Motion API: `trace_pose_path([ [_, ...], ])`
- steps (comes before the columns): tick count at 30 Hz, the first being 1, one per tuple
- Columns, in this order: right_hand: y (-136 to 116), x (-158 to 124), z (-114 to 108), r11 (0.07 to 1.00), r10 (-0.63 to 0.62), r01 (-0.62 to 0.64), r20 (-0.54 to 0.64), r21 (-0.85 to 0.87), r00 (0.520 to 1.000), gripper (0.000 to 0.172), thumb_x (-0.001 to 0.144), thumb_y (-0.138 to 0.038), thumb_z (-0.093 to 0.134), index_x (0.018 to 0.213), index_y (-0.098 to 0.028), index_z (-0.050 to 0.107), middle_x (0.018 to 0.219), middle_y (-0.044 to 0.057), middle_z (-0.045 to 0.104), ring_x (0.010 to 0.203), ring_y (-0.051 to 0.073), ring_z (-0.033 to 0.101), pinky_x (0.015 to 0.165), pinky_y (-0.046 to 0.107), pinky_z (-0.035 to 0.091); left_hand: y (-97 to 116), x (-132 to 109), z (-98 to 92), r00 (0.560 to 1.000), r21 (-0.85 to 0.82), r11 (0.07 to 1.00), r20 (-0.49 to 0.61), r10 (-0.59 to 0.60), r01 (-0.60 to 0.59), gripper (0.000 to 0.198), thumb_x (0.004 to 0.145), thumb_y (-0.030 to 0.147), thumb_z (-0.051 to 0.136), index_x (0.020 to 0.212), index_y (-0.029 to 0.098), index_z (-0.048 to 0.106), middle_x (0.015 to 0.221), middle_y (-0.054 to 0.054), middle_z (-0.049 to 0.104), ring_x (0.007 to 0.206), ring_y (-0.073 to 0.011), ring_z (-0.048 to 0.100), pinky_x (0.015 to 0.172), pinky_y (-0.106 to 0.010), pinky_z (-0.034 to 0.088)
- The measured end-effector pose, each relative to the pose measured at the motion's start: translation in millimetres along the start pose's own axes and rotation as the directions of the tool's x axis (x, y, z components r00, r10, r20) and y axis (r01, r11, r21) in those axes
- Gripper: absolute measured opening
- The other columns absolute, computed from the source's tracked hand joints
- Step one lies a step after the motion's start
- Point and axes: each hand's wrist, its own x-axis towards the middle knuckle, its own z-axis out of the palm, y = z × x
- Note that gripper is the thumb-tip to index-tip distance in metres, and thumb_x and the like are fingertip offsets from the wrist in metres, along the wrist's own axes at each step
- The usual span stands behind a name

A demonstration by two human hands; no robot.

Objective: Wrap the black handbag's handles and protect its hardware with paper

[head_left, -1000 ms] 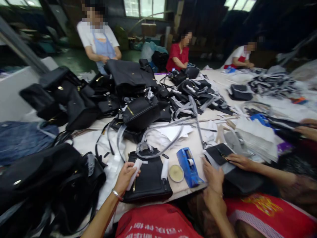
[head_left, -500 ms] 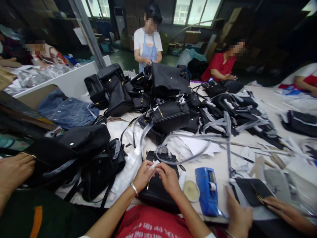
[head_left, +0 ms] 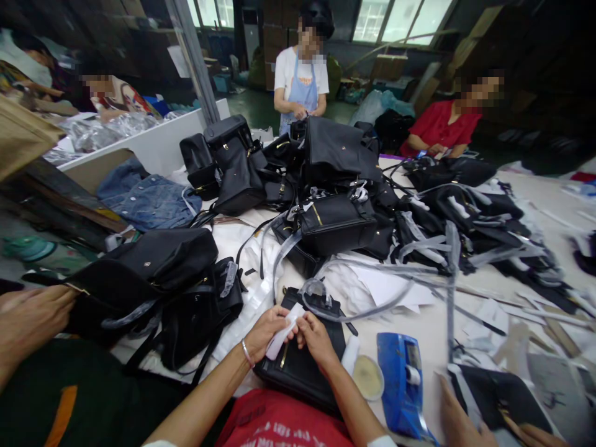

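My left hand, with a silver bracelet at the wrist, is closed on a white strip that looks like folded paper or foam. My right hand pinches the strip's upper end. Both hands are above a black handbag lying on the table before me, its gold zipper showing beneath the strip. A clear plastic-wrapped strap loops over the bag's far end. Right of my right hand are a white roll, a round tub of pale stuff and a blue tape dispenser.
Black bags are heaped across the table, with more bags at the left. A co-worker's hand holds a bag there; another's hands are at a dark pouch on the right. A denim garment lies behind.
The view has swung left, so things sit farther right. The white strip now shows longer between my hands, its lower end hanging below my left fingers. The co-worker's hands at right have shifted.
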Motion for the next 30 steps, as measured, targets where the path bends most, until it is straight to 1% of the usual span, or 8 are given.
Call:
trace_pose_path([
  [3, -6, 1, -2, 1.000, -0.008, 0.008, 0.053, -0.004, 0.999, 0.036, 0.080, -0.049, 0.054, 0.099, -0.018, 0.055, 0.072, -0.001, 0.059, 0.055, 0.010, 0.051, 0.047, 0.020, 0.041, 0, 1, 3.6, 1.000, 0.027, 1.000, -0.016, -0.004, 0.004, 0.030, 0.078, 0.032, 0.062, 0.097, 0.015, 0.045, 0.077, -0.005, 0.066, 0.060, -0.0111, 0.060, 0.055, -0.021, 0.043],
  [5, -10, 3, -4, 0.998, -0.021, 0.021, 0.014, -0.060, 1.000, 0.036, 0.080, -0.047, 0.055, 0.102, -0.018, 0.057, 0.073, 0.000, 0.060, 0.057, 0.011, 0.051, 0.048, 0.021, 0.039, -3, 3, 10.4, 0.996, 0.155, 0.986, -0.052, 0.077, -0.068, 0.029, 0.077, 0.034, 0.063, 0.094, 0.017, 0.046, 0.075, -0.003, 0.065, 0.059, -0.0118, 0.060, 0.055, -0.022, 0.044],
  [9, -11, 14, -5, 0.963, -0.102, 0.074, -0.094, -0.260, 0.990, 0.027, 0.077, -0.042, 0.058, 0.085, -0.016, 0.063, 0.068, 0.000, 0.061, 0.061, 0.014, 0.053, 0.056, 0.024, 0.041, -14, 3, 16.7, 0.958, 0.362, 0.912, -0.127, 0.256, -0.196, 0.032, 0.077, 0.037, 0.063, 0.097, 0.019, 0.046, 0.083, -0.004, 0.066, 0.064, -0.0131, 0.062, 0.061, -0.025, 0.047],
  [13, -5, 16, -2, 0.945, -0.135, 0.088, -0.131, -0.314, 0.982, 0.027, 0.076, -0.042, 0.059, 0.083, -0.017, 0.063, 0.072, 0.001, 0.062, 0.066, 0.015, 0.054, 0.060, 0.025, 0.042, -17, -7, 1.6, 0.997, 0.231, 0.973, -0.068, 0.042, -0.025, 0.046, 0.078, 0.045, 0.059, 0.110, 0.015, 0.044, 0.080, -0.007, 0.067, 0.064, -0.0164, 0.064, 0.058, -0.027, 0.047],
  [16, 1, 5, 7, 0.993, -0.061, 0.043, -0.166, -0.110, 0.984, 0.039, 0.078, -0.047, 0.056, 0.101, -0.016, 0.058, 0.074, 0.001, 0.060, 0.059, 0.013, 0.051, 0.050, 0.022, 0.039, -10, -16, -9.9, 0.996, 0.154, 0.985, 0.049, -0.081, 0.073, 0.043, 0.077, 0.050, 0.060, 0.096, 0.012, 0.053, 0.080, -0.010, 0.067, 0.064, -0.0167, 0.064, 0.056, -0.025, 0.047],
  [20, 10, -16, 24, 0.999, -0.049, 0.052, -0.149, 0.014, 0.988, 0.048, 0.081, -0.046, 0.054, 0.119, -0.017, 0.049, 0.091, 0.006, 0.062, 0.064, 0.013, 0.054, 0.050, 0.022, 0.040, -4, -21, -11.3, 0.999, 0.100, 0.994, -0.005, -0.035, 0.036, 0.041, 0.076, 0.049, 0.062, 0.092, 0.012, 0.059, 0.078, -0.008, 0.068, 0.063, -0.0152, 0.063, 0.056, -0.024, 0.046],
  [25, 19, -26, 43, 0.995, -0.080, 0.065, -0.195, -0.080, 0.978, 0.029, 0.084, -0.038, 0.049, 0.107, -0.019, 0.052, 0.083, 0.002, 0.063, 0.065, 0.015, 0.058, 0.061, 0.027, 0.046, -3, -25, 1.1, 0.998, 0.133, 0.991, -0.062, 0.001, 0.007, 0.042, 0.077, 0.048, 0.059, 0.097, 0.012, 0.064, 0.071, -0.005, 0.068, 0.057, -0.0130, 0.059, 0.054, -0.022, 0.044],
  [30, 22, -27, 59, 0.894, -0.174, -0.007, -0.360, -0.449, 0.917, 0.017, 0.083, -0.028, 0.049, 0.099, -0.022, 0.050, 0.086, 0.002, 0.061, 0.075, 0.018, 0.059, 0.069, 0.030, 0.046, -5, -32, 13.8, 0.995, 0.144, 0.990, -0.097, 0.025, -0.011, 0.041, 0.072, 0.043, 0.066, 0.100, 0.013, 0.065, 0.088, -0.007, 0.071, 0.078, -0.0202, 0.066, 0.069, -0.028, 0.050],
])
